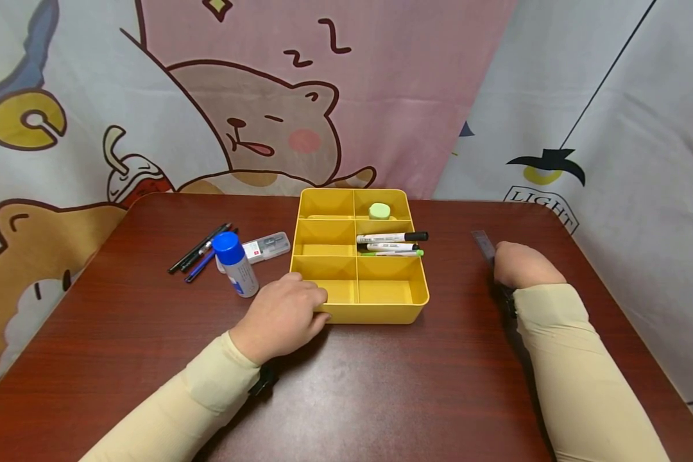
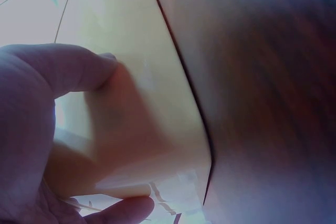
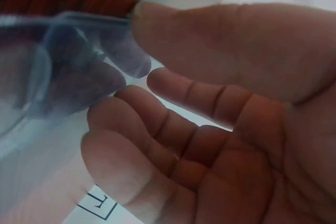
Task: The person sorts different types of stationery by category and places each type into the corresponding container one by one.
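My left hand (image 1: 283,314) grips the front left corner of a yellow divided storage box (image 1: 375,314). In the left wrist view the thumb (image 2: 79,69) lies on the box's outer wall (image 2: 142,30). Over on the right, my right hand (image 1: 525,266) pinches a clear plastic ruler (image 1: 482,245) by its near end. The right wrist view shows the thumb (image 3: 210,40) at the edge of this see-through piece (image 3: 68,72); it is blurred there. Inside the box, a pale green block (image 1: 379,211) sits in the back right compartment, and several markers (image 1: 387,238) lie across the middle right one.
Left of the box stands a glue bottle (image 1: 235,264) with a blue cap. Behind it lies a clear pencil-lead case (image 1: 268,247). Several pens (image 1: 199,249) lie farther left on the brown table (image 1: 404,391). A printed cloth (image 1: 416,96) hangs behind the table.
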`<action>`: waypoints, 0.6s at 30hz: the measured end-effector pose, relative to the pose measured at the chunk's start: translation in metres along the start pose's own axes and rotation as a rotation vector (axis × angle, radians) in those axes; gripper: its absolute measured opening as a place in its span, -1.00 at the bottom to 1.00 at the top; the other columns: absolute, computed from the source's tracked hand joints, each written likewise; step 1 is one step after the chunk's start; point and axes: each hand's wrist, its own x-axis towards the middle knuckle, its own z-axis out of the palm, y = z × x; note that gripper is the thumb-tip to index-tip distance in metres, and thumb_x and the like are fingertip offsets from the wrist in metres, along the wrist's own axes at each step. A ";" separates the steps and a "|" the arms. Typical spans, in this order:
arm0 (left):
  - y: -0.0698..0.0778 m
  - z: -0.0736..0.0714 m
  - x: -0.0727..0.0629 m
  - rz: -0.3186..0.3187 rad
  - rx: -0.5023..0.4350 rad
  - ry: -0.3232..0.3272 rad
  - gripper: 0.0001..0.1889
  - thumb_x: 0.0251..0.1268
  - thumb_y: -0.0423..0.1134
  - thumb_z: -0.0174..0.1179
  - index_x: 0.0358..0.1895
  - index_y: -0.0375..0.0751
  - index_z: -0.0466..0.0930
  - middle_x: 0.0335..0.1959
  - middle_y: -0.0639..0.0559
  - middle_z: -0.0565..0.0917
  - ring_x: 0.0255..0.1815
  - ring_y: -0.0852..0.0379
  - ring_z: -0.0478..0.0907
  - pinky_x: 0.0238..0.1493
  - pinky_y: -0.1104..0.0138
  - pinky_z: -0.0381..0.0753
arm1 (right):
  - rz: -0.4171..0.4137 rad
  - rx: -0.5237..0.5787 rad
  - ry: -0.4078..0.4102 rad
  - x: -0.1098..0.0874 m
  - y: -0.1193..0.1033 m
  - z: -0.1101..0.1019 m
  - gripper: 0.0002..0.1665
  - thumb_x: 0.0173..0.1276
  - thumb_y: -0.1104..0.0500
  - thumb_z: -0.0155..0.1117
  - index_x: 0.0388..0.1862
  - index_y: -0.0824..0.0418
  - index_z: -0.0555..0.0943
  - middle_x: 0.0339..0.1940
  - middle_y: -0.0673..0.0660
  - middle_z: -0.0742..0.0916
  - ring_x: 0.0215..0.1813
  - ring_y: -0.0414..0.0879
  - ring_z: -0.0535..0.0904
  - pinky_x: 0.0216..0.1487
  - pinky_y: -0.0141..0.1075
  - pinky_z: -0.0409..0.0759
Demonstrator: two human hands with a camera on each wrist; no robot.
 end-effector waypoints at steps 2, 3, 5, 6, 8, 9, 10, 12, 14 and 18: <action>0.000 0.000 0.000 0.000 -0.001 0.002 -0.68 0.24 0.02 0.46 -0.51 0.04 0.53 -0.47 0.19 0.68 -0.41 0.06 0.40 -0.44 0.22 0.39 | -0.014 -0.012 0.012 0.000 0.000 0.000 -0.76 0.30 0.38 0.20 -0.11 0.51 0.61 -0.33 0.33 0.72 -0.37 0.10 0.54 -0.30 -0.09 0.55; 0.000 0.000 0.000 0.000 -0.001 0.003 -0.68 0.24 0.02 0.46 -0.51 0.04 0.53 -0.47 0.19 0.68 -0.41 0.06 0.40 -0.44 0.22 0.39 | -0.020 -0.017 0.015 0.001 -0.001 0.000 -0.77 0.30 0.38 0.18 -0.11 0.51 0.61 -0.34 0.33 0.71 -0.38 0.10 0.54 -0.30 -0.09 0.55; 0.000 0.001 0.000 0.001 0.001 0.003 -0.67 0.23 0.02 0.47 -0.51 0.04 0.53 -0.46 0.19 0.69 -0.41 0.06 0.41 -0.44 0.22 0.40 | -0.028 -0.024 0.019 0.001 -0.001 0.001 -0.77 0.30 0.39 0.14 -0.12 0.52 0.60 -0.36 0.32 0.70 -0.39 0.09 0.53 -0.31 -0.08 0.54; 0.000 0.001 0.000 0.001 0.002 0.003 -0.67 0.23 0.03 0.47 -0.51 0.04 0.53 -0.46 0.19 0.69 -0.40 0.05 0.41 -0.44 0.21 0.40 | -0.028 -0.025 0.020 0.002 -0.001 0.001 -0.77 0.31 0.39 0.13 -0.12 0.52 0.59 -0.36 0.32 0.70 -0.39 0.09 0.53 -0.31 -0.08 0.53; 0.000 0.001 0.000 0.001 0.003 0.003 -0.67 0.23 0.03 0.47 -0.51 0.03 0.53 -0.46 0.19 0.69 -0.40 0.05 0.41 -0.44 0.21 0.40 | -0.024 -0.026 0.018 0.002 -0.001 0.001 -0.76 0.31 0.39 0.13 -0.10 0.53 0.59 -0.35 0.33 0.70 -0.38 0.10 0.53 -0.31 -0.07 0.53; 0.000 0.000 0.000 0.001 0.003 0.003 -0.67 0.23 0.03 0.47 -0.51 0.03 0.53 -0.46 0.19 0.69 -0.40 0.05 0.41 -0.44 0.21 0.40 | -0.023 -0.027 0.016 0.002 -0.001 0.001 -0.75 0.31 0.38 0.12 -0.10 0.53 0.58 -0.35 0.33 0.70 -0.38 0.10 0.53 -0.31 -0.07 0.53; 0.000 0.001 0.000 0.001 0.004 0.002 -0.67 0.23 0.03 0.47 -0.51 0.03 0.53 -0.47 0.19 0.69 -0.40 0.05 0.42 -0.43 0.21 0.41 | -0.019 -0.026 0.014 0.003 -0.001 0.001 -0.74 0.31 0.38 0.13 -0.09 0.54 0.58 -0.34 0.34 0.70 -0.38 0.10 0.54 -0.31 -0.07 0.54; 0.000 0.001 0.000 0.003 0.005 0.002 -0.67 0.24 0.03 0.46 -0.51 0.03 0.53 -0.47 0.19 0.68 -0.40 0.05 0.42 -0.42 0.21 0.41 | -0.017 -0.025 0.009 0.003 -0.001 0.001 -0.74 0.31 0.38 0.13 -0.08 0.54 0.58 -0.32 0.35 0.70 -0.37 0.11 0.54 -0.31 -0.07 0.54; -0.001 0.001 0.000 0.005 0.007 0.003 -0.68 0.24 0.03 0.46 -0.50 0.03 0.54 -0.48 0.19 0.67 -0.40 0.05 0.42 -0.41 0.20 0.42 | -0.016 -0.027 0.002 0.003 -0.002 0.001 -0.74 0.30 0.38 0.15 -0.09 0.55 0.57 -0.32 0.35 0.71 -0.38 0.11 0.54 -0.32 -0.08 0.53; -0.001 0.001 0.000 0.009 0.008 0.005 -0.68 0.24 0.03 0.46 -0.50 0.03 0.54 -0.48 0.19 0.67 -0.39 0.05 0.42 -0.41 0.20 0.42 | -0.008 -0.021 -0.019 0.003 -0.003 0.002 -0.74 0.29 0.39 0.19 -0.08 0.56 0.55 -0.34 0.35 0.69 -0.38 0.11 0.54 -0.34 -0.11 0.53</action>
